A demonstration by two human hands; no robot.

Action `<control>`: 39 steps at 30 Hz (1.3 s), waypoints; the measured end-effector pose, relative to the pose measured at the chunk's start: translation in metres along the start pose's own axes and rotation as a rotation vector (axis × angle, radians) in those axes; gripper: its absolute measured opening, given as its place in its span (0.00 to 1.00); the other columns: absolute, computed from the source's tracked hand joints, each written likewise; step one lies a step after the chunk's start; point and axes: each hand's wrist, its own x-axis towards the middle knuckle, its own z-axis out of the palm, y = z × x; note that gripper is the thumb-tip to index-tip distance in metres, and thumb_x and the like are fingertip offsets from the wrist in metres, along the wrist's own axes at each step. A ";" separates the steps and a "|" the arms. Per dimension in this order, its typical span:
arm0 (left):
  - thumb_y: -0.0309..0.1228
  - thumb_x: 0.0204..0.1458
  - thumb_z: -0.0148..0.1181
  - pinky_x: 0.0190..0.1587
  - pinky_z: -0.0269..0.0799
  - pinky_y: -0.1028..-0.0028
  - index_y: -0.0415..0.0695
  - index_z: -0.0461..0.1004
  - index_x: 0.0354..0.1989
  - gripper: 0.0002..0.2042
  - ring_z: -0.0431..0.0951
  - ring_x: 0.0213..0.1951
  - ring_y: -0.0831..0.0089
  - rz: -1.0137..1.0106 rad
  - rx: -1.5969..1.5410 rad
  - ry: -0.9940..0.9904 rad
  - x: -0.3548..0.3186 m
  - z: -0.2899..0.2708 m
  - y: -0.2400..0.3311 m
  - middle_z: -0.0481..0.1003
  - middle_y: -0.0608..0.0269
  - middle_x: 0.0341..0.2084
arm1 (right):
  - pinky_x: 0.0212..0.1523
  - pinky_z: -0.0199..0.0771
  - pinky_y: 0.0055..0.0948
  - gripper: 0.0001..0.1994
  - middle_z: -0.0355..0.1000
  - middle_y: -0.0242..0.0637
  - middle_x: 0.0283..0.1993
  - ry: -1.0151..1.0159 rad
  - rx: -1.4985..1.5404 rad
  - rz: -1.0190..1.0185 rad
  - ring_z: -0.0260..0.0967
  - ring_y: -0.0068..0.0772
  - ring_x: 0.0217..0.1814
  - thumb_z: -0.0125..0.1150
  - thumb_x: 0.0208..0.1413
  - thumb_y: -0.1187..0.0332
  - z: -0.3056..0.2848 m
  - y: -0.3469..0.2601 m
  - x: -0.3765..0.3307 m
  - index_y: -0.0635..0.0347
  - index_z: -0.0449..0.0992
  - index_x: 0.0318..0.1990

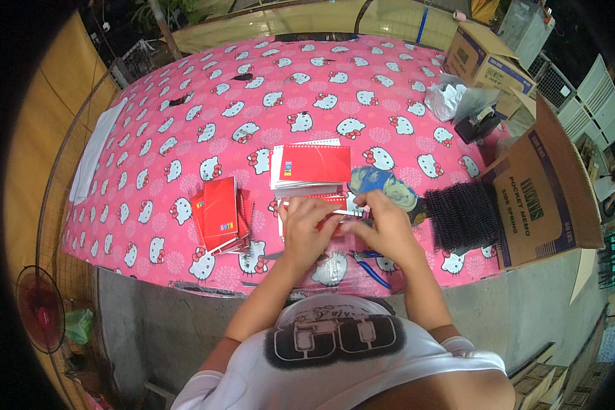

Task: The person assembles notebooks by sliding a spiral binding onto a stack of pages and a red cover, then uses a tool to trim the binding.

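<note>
My paper notebooks (220, 205) have smooth, glossy covers (321, 164); my desk (266, 126) wears a shiny plastic sheet (133, 229); the box (540, 195) is matt cardboard.

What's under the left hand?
A red notepad cover, with white paper showing along its left edge. The left hand hides part of the cover; whatever lies directly beneath the palm can't be seen.

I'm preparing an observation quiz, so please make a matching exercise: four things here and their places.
1. Black spiral coils
2. Blue-handled tool
3. White sheet
4. Left hand

A. Between the forearms
B. On a red notepad
C. Along the table's left edge
D. Beside the open cardboard box

Pairs: 1-D, 2-A, 3-C, 4-B
</note>
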 end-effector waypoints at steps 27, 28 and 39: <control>0.35 0.39 0.70 0.51 0.56 0.63 0.50 0.80 0.38 0.14 0.71 0.39 0.67 0.010 -0.038 -0.050 -0.003 -0.011 0.003 0.77 0.67 0.31 | 0.39 0.73 0.44 0.19 0.73 0.47 0.37 -0.277 -0.501 0.187 0.73 0.49 0.39 0.69 0.42 0.60 -0.018 0.091 0.043 0.62 0.74 0.39; 0.35 0.38 0.71 0.49 0.57 0.64 0.49 0.80 0.37 0.15 0.71 0.39 0.66 0.041 -0.040 -0.067 0.000 -0.008 0.005 0.77 0.66 0.31 | 0.39 0.73 0.45 0.19 0.73 0.49 0.36 -0.361 -0.642 0.260 0.73 0.49 0.38 0.69 0.42 0.60 -0.014 0.106 0.025 0.63 0.74 0.39; 0.34 0.34 0.73 0.48 0.61 0.63 0.47 0.76 0.30 0.15 0.73 0.39 0.64 0.139 -0.097 -0.108 0.011 0.003 -0.005 0.76 0.63 0.31 | 0.44 0.72 0.29 0.20 0.75 0.34 0.41 -0.251 0.484 0.205 0.71 0.23 0.40 0.66 0.38 0.77 -0.029 0.107 0.004 0.59 0.75 0.44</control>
